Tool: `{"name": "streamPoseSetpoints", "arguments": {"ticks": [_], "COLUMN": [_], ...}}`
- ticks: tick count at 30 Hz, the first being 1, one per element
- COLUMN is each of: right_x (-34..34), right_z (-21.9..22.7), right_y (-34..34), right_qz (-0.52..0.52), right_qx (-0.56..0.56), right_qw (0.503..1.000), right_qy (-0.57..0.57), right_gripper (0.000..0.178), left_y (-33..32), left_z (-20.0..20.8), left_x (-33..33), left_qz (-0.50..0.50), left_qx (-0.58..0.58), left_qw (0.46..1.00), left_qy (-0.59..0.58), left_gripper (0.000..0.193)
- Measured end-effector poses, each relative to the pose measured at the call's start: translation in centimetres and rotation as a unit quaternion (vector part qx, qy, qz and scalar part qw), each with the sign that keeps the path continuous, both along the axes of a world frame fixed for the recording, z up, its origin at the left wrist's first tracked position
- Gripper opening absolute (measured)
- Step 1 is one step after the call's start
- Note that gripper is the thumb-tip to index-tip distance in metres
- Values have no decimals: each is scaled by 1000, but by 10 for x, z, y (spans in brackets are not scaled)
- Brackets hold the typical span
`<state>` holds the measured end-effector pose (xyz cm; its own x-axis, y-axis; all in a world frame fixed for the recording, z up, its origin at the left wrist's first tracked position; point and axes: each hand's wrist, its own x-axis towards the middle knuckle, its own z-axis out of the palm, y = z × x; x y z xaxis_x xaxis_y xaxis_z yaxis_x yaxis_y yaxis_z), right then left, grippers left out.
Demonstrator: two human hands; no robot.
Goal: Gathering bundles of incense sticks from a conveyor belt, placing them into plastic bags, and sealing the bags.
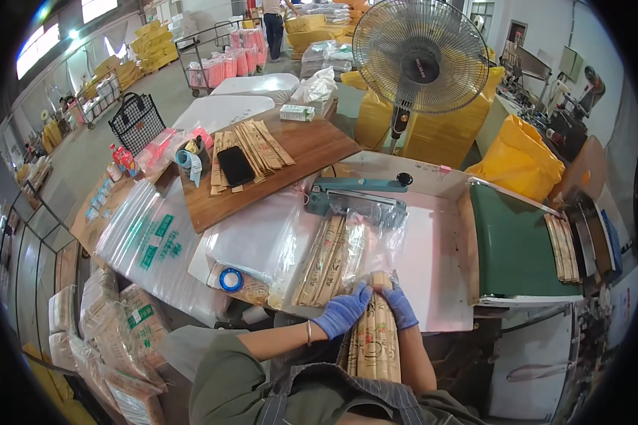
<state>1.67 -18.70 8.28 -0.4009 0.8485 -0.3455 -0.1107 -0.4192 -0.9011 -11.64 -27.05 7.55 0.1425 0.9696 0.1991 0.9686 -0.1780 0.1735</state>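
A bundle of long, printed brown paper packets (pixel 374 347) stands upright against my apron. My left hand (pixel 344 312), in a blue-purple glove, is closed round its upper left side. On its right side, my right hand (pixel 402 309) is gloved alike and also closed on it. The bundle's top end meets a clear plastic bag (pixel 385 244), though how far it is inside I cannot tell. More packets (pixel 320 262) in clear plastic lie just left of the bag. Beyond it sits a teal bar heat sealer (pixel 358 188).
A wooden board (pixel 305 152) bears loose packets and a black phone (pixel 235 166). Clear bags (pixel 152 234) cover the left of the table. A fan (pixel 420 64) stands behind. A green conveyor belt (pixel 510 241) lies right, with packets (pixel 562 248) at its end. Filled bags (pixel 110 319) are stacked lower left.
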Motion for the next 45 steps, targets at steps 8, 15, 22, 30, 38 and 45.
{"name": "streamPoseSetpoints", "arguments": {"ticks": [8,15,22,30,38,45], "right_x": [13,25,70,102,56,71], "right_z": [-5,-30,-5,108,237,225], "right_y": [-7,1,-83,-52,31,73], "right_qz": [2,-43,64,166,84,71], "right_qx": [17,77,112,373,685,577], "right_qw": [1000,996,967,899,652,698], "right_qy": [-18,-6,-221,-160,-315,-418], "right_gripper": [62,84,65,33,8,10], "left_y": [21,56,-44,2,107,133], "left_z": [-9,-28,-1,110,231,187], "left_x": [2,11,27,-35,-91,-77], "left_qz": [90,66,-88,-184,-145,-340], "left_qx": [-24,-63,-4,11,108,95], "left_qw": [996,994,996,971,950,906], "left_qy": [12,-65,-34,-152,-255,-233], "left_gripper": [25,51,67,50,25,7]}}
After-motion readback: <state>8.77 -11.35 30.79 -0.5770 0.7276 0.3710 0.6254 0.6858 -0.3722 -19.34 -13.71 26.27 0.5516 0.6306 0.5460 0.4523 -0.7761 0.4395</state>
